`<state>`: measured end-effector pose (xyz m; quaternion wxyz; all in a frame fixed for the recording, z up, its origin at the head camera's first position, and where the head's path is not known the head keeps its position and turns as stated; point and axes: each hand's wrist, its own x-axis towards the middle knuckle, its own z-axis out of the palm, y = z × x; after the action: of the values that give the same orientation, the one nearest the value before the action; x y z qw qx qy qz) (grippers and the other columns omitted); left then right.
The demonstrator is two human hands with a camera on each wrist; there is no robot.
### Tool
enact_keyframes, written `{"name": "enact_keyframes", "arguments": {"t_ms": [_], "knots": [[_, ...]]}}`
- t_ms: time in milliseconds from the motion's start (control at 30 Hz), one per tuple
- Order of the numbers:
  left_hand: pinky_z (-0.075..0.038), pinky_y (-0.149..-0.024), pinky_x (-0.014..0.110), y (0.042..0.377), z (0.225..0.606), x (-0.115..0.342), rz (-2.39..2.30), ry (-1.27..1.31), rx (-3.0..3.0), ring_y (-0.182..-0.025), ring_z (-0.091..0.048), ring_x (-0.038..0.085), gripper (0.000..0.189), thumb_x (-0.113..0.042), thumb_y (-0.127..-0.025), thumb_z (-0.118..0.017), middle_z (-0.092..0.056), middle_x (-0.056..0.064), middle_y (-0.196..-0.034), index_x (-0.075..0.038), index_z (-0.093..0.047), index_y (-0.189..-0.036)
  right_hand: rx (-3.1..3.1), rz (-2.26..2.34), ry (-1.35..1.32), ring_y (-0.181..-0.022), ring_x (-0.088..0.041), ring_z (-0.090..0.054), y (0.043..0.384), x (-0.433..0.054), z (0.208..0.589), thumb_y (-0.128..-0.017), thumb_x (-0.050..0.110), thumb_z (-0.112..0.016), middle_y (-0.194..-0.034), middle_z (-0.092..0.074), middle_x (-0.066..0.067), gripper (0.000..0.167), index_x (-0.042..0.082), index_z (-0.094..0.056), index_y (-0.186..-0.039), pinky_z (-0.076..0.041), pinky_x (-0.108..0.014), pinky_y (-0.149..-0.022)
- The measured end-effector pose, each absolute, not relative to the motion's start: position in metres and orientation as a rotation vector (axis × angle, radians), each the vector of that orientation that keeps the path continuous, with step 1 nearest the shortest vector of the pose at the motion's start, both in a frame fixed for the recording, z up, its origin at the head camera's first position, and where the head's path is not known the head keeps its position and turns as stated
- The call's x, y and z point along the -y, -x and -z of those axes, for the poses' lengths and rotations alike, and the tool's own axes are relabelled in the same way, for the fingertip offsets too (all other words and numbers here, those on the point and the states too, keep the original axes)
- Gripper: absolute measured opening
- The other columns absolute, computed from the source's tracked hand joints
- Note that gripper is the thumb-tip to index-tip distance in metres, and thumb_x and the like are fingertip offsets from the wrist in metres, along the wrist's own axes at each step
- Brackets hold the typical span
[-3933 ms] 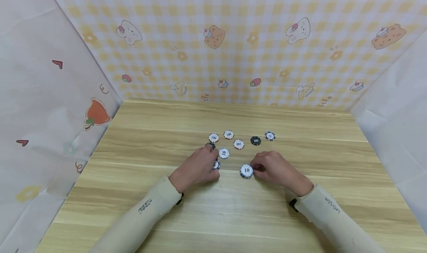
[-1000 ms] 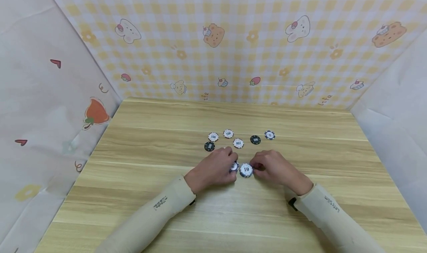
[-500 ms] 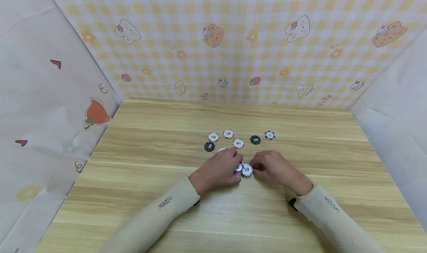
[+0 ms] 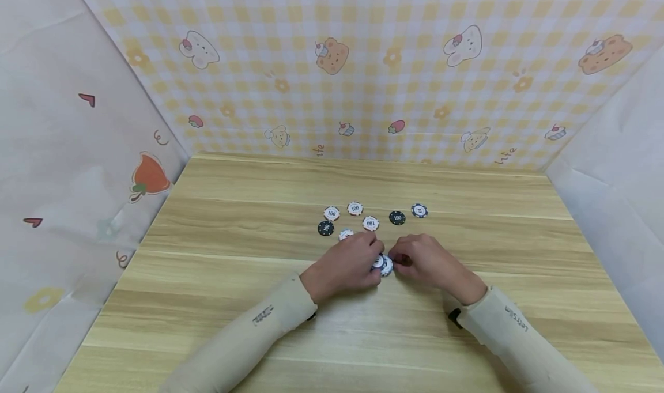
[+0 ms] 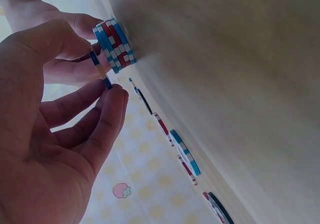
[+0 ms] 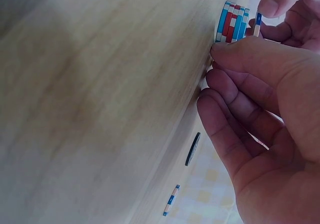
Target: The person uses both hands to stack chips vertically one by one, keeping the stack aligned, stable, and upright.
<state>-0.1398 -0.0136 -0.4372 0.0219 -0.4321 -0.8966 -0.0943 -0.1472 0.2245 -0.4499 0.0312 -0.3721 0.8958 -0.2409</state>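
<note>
Two pale sleeves (image 4: 259,324) reach in over the near part of the wood-grain worktop (image 4: 342,341). The left hand (image 4: 347,266) pinches a dark-blue-and-white chip (image 5: 101,70) between thumb and fingertips. That chip is held just above the stack (image 5: 116,45), roughly parallel to its top; a narrow gap shows in both wrist views, and from the head it overlaps the stack's left part. The stack stands upright, its edges banded light blue, red and white. The right hand (image 4: 422,260) holds the stack at its right side, thumb and fingers bent against it.

Beyond the left hand lies a light-blue-edged chip (image 4: 346,234), partly hidden by that hand. Left of it, a black 100 chip (image 4: 325,228) lies flat. Slightly farther are a white 100 chip (image 4: 370,223) and, to its right, a second black 100 chip (image 4: 397,218). Farthest on the worktop are two more white 100 chips (image 4: 355,208) and a blue-edged 10 chip (image 4: 419,210). A yellow checked cloth (image 4: 306,93) hangs behind.
</note>
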Motion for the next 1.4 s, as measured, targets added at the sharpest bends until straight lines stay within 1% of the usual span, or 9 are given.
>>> {"name": "enact_keyframes", "arguments": {"t_ms": [233,500,733,867,1200,1400], "knots": [[-0.051,-0.078,0.024,0.139,0.435,0.009,0.25,1.353,2.76,-0.087,-0.057,0.014,0.029,-0.029,-0.096,-0.076,-0.066,0.003,-0.102,-0.006,-0.076,-0.113,-2.766,0.727,1.154,-0.085,-0.01,-0.07,0.147,-0.225,0.449,-0.089,-0.002,-0.088,-0.096,-0.078,0.001,0.018,0.008,-0.083,-0.103,-0.061,-0.032,-0.076],[-0.051,-0.08,0.023,0.137,0.435,0.004,0.208,1.357,2.795,-0.09,-0.057,0.014,0.034,-0.031,-0.099,-0.075,-0.067,0.004,-0.107,-0.005,-0.075,-0.121,-2.771,0.724,1.159,-0.087,-0.012,-0.072,0.146,-0.225,0.449,-0.089,-0.002,-0.088,-0.098,-0.078,0.0,0.019,0.007,-0.083,-0.105,-0.062,-0.034,-0.078],[-0.053,-0.084,0.025,0.138,0.438,0.002,0.198,1.359,2.788,-0.093,-0.06,0.014,0.036,-0.033,-0.101,-0.073,-0.069,0.005,-0.11,-0.005,-0.075,-0.124,-2.766,0.72,1.159,-0.084,-0.011,-0.069,0.147,-0.225,0.449,-0.089,-0.003,-0.088,-0.097,-0.077,0.001,0.019,0.006,-0.083,-0.106,-0.061,-0.032,-0.077],[-0.053,-0.084,0.024,0.138,0.437,0.001,0.19,1.358,2.802,-0.094,-0.06,0.015,0.037,-0.034,-0.102,-0.073,-0.069,0.005,-0.111,-0.005,-0.075,-0.125,-2.763,0.718,1.153,-0.082,-0.009,-0.067,0.147,-0.225,0.448,-0.089,-0.003,-0.087,-0.095,-0.077,0.001,0.018,0.007,-0.083,-0.104,-0.06,-0.031,-0.075],[-0.053,-0.084,0.025,0.139,0.441,0.001,0.181,1.359,2.766,-0.093,-0.06,0.015,0.034,-0.033,-0.101,-0.073,-0.069,0.004,-0.109,-0.006,-0.075,-0.121,-2.762,0.718,1.157,-0.082,-0.009,-0.068,0.148,-0.224,0.447,-0.089,-0.004,-0.087,-0.094,-0.077,0.001,0.017,0.006,-0.083,-0.102,-0.061,-0.031,-0.075],[-0.052,-0.09,0.025,0.14,0.442,0.004,0.144,1.363,2.798,-0.1,-0.061,0.016,0.04,-0.037,-0.102,-0.072,-0.069,0.005,-0.117,-0.006,-0.073,-0.128,-2.759,0.724,1.144,-0.083,-0.009,-0.068,0.148,-0.224,0.447,-0.089,-0.003,-0.087,-0.095,-0.077,0.001,0.018,0.007,-0.083,-0.103,-0.061,-0.031,-0.076]]}}
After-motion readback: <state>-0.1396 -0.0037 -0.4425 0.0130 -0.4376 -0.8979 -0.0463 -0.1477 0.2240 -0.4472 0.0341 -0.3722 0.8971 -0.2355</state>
